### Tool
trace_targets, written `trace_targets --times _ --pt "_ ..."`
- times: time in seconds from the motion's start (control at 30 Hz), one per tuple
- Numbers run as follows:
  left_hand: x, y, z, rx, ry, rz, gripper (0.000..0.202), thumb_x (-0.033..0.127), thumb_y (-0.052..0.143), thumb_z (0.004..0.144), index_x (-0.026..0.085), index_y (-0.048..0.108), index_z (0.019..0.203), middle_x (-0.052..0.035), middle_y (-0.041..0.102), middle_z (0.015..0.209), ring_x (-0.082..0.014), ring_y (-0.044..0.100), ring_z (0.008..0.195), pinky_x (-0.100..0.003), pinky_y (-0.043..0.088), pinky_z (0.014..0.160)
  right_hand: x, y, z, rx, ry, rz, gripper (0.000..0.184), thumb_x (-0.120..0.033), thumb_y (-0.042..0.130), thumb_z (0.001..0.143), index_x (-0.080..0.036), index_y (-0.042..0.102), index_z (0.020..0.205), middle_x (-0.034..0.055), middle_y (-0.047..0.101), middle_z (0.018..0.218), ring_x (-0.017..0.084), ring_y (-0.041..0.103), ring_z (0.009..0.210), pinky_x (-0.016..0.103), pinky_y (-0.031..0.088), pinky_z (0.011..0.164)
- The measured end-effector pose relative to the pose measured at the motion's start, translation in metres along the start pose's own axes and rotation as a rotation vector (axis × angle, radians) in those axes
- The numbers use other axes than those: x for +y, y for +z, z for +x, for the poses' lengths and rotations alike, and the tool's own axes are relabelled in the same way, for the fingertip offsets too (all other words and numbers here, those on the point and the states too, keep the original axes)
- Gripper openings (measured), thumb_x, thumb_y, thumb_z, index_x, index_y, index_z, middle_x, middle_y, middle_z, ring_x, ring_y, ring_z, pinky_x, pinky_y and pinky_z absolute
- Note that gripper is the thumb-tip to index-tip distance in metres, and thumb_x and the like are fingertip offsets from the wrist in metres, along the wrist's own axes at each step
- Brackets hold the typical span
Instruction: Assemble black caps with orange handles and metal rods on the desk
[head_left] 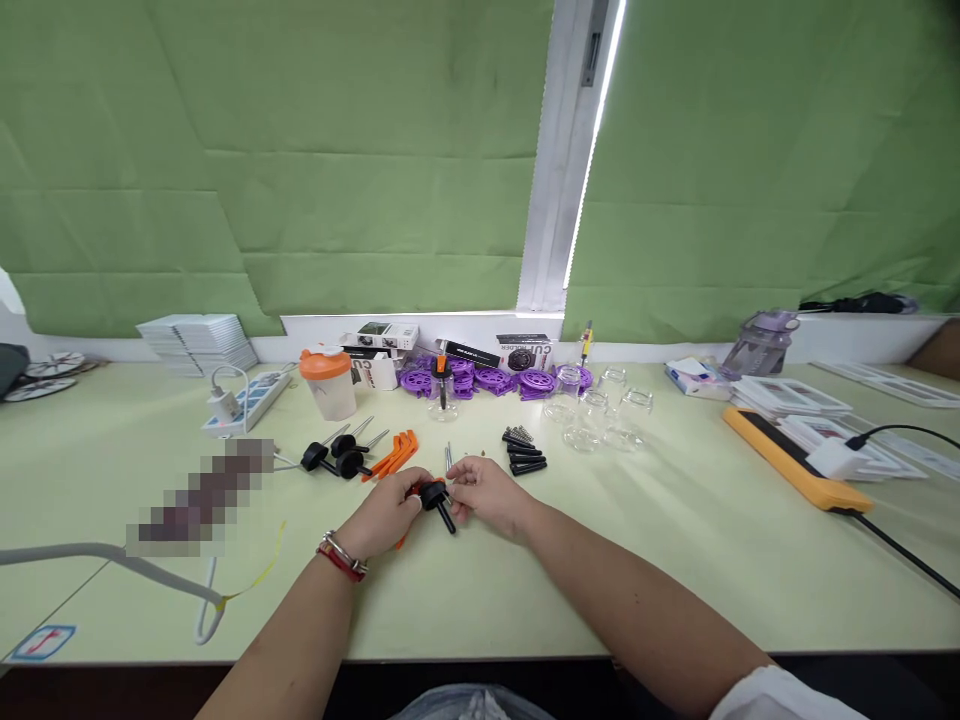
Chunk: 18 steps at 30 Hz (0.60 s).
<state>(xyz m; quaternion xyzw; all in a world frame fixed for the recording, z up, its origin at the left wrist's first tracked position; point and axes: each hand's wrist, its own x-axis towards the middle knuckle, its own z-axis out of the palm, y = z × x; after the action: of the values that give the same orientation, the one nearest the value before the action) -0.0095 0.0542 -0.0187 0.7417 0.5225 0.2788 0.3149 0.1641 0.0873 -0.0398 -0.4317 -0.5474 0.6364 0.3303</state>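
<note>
Close to the table's front edge, my two hands meet over a black round part with a peg-like handle (435,494). My left hand (386,512) is closed on its left side, and a bit of orange shows by the fingers. The fingers of my right hand (487,496) pinch at its right side; what they hold is too small to make out. A thin metal rod (449,458) points away just beyond the fingers. Similar black round parts with metal rods (346,452) lie to the left, beside several flat orange pieces (394,453). Black tubes (525,456) and small screws (520,433) lie right of my hands.
Clear glass jars (594,425), purple discs (495,380) and an orange-lidded cup (328,384) stand or lie behind. A power strip (251,402) and a grey hanger (150,570) are left. An orange-black power strip (795,460) and a purple bottle (761,343) are right.
</note>
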Motion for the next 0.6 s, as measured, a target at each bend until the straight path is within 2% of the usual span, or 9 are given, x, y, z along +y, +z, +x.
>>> trace_targets --times 0.07,0.13,0.2,0.33,0.5,0.6 --pt "0.004 -0.001 -0.001 -0.057 0.055 -0.009 0.04 0.009 0.038 0.065 0.019 0.065 0.092 -0.0023 0.067 0.091 -0.019 0.058 0.087 -0.029 0.044 0.082 -0.004 -0.002 0.002 -0.052 0.068 -0.024 0.006 -0.019 0.058 0.074 -0.016 0.052 0.075 -0.007 0.046 0.044 0.008 0.043 0.036 0.018 0.031 0.037" --pt "0.008 -0.001 -0.003 -0.097 0.103 -0.005 0.042 0.008 0.037 0.066 0.02 0.066 0.094 -0.002 0.067 0.096 -0.0187 0.058 0.09 -0.028 0.043 0.084 -0.006 -0.004 0.004 -0.086 0.115 -0.029 0.013 -0.022 0.058 0.073 -0.016 0.051 0.064 -0.0084 0.038 0.039 0.005 0.032 0.032 0.018 0.02 0.034" --pt "0.009 0.0 -0.004 -0.113 0.125 0.022 0.042 0.009 0.037 0.067 0.02 0.067 0.095 -0.0025 0.067 0.095 -0.0187 0.058 0.09 -0.028 0.044 0.084 -0.008 -0.006 0.005 -0.107 0.129 -0.009 0.013 -0.021 0.06 0.07 -0.015 0.052 0.062 -0.009 0.036 0.039 0.003 0.025 0.032 0.019 0.015 0.034" --pt "0.008 0.0 -0.004 -0.147 0.137 0.049 0.041 0.01 0.037 0.067 0.019 0.067 0.093 -0.0031 0.067 0.093 -0.0186 0.058 0.088 -0.028 0.044 0.083 -0.013 -0.006 0.006 -0.111 0.152 -0.009 0.01 -0.018 0.059 0.067 -0.016 0.051 0.062 -0.0092 0.037 0.038 0.003 0.024 0.033 0.019 0.013 0.036" --pt "0.004 -0.01 -0.003 -0.1 0.115 -0.006 0.043 0.008 0.038 0.065 0.019 0.068 0.094 -0.0026 0.068 0.094 -0.0192 0.058 0.089 -0.03 0.043 0.085 -0.021 0.008 0.019 0.046 0.051 -0.022 0.015 -0.021 0.054 0.073 -0.017 0.045 0.061 -0.0085 0.039 0.042 0.003 0.024 0.033 0.02 0.014 0.037" --pt "0.003 -0.014 -0.006 -0.16 0.113 -0.064 0.041 0.008 0.04 0.062 0.019 0.07 0.087 -0.003 0.069 0.092 -0.019 0.059 0.088 -0.029 0.044 0.083 -0.025 0.017 0.033 0.131 0.034 -0.091 0.016 -0.023 0.048 0.078 -0.017 0.045 0.063 -0.0067 0.041 0.046 0.004 0.026 0.034 0.021 0.017 0.037"
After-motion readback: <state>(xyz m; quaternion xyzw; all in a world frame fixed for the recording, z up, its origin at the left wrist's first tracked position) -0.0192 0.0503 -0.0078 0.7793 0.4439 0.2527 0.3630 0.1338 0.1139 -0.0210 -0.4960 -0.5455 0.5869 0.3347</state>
